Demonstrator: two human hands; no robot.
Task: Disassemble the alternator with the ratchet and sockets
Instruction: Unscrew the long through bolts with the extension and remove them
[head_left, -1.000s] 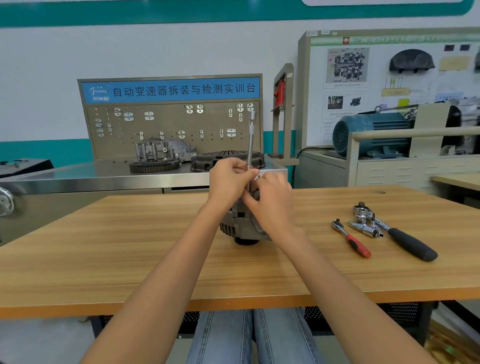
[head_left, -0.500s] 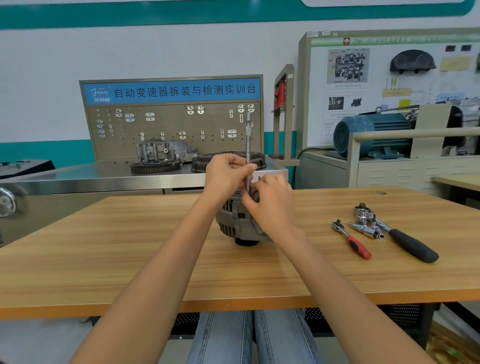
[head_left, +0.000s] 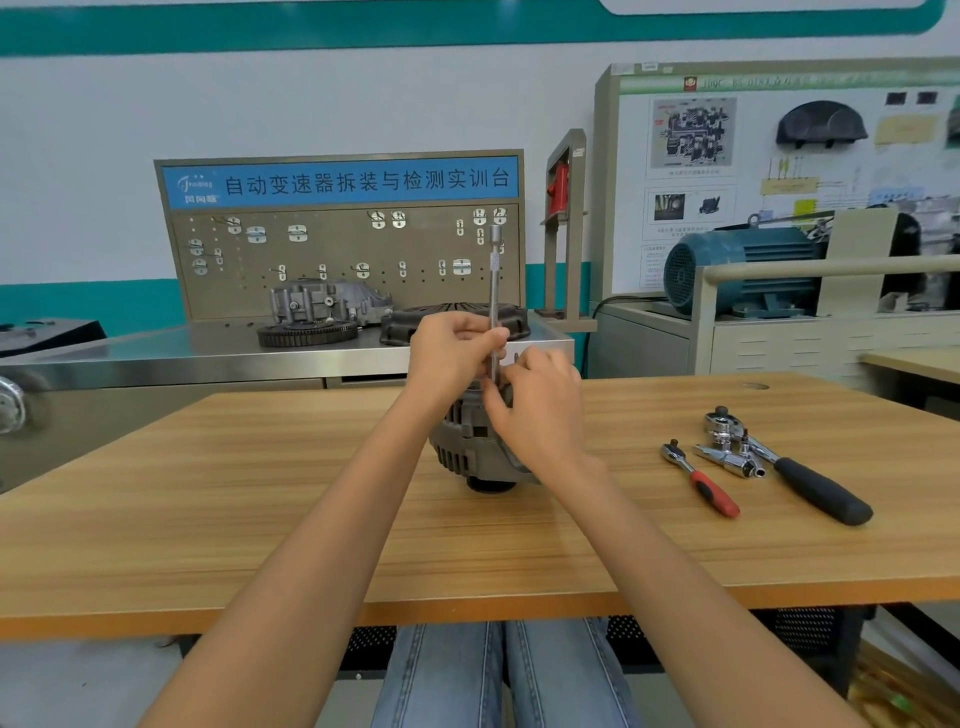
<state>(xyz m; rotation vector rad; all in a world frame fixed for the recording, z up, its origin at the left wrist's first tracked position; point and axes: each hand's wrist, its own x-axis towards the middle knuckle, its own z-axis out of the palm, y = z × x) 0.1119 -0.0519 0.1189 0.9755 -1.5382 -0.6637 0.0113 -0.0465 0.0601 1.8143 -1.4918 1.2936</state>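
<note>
A grey alternator (head_left: 462, 449) stands on the wooden table (head_left: 260, 519), mid-centre, largely covered by both hands. A long silver extension bar (head_left: 494, 280) rises upright from its top, with a socket end at the tip. My left hand (head_left: 449, 358) pinches the bar's shaft near its lower part. My right hand (head_left: 535, 410) rests over the alternator's top right, fingers curled at the bar's base; what they hold is hidden.
To the right on the table lie a small red-handled ratchet (head_left: 698, 478), a larger black-handled ratchet (head_left: 810, 483) and loose chrome sockets (head_left: 727, 452). Behind stands a steel bench (head_left: 156, 358) with gears and housings, a pegboard, and a blue motor (head_left: 743, 270).
The extension bar has shifted slightly left and stands more upright. Both hands have stayed on the alternator, with the left fingers turning on the shaft.
</note>
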